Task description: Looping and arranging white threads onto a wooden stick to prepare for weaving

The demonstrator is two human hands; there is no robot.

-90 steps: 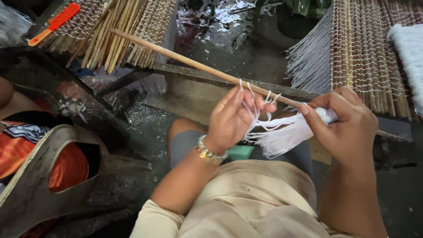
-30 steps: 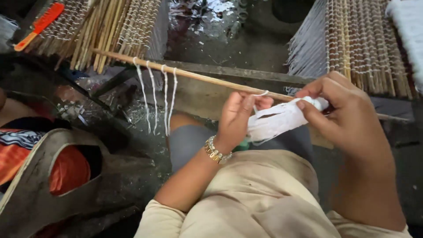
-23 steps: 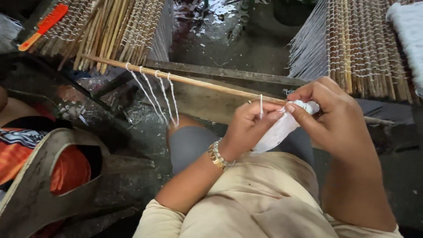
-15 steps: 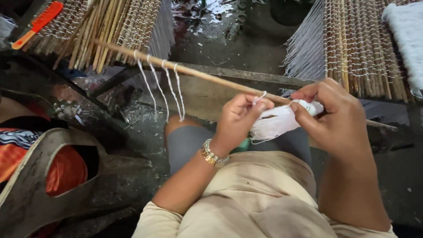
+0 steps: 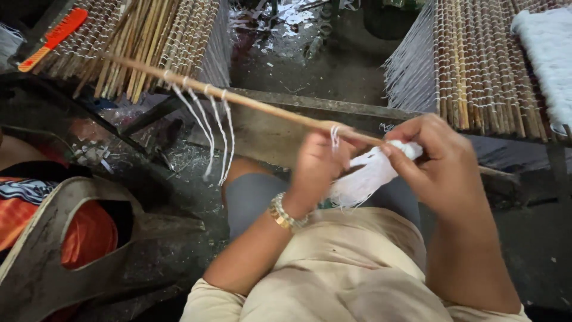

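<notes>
A long thin bamboo stick [image 5: 268,108] runs from upper left to the middle of the head view. Three white strings [image 5: 211,140] are tied on it and hang down. My left hand [image 5: 319,170], with a gold bracelet on the wrist, pinches a white string looped on the stick near its right end. My right hand [image 5: 441,170] grips a bundle of white strings [image 5: 366,176] together with the stick's end. Both hands are over my lap.
A mat of tied bamboo sticks [image 5: 149,36] lies at upper left with an orange comb [image 5: 53,39] on it. Another stick mat [image 5: 488,65] with white fringe is at upper right. A grey and orange bag [image 5: 65,244] sits at lower left.
More strings are tied on the stick than three seconds ago. The stick has slid up and left, carrying the hanging strings away from my hands. My left hand is at a new loop.
</notes>
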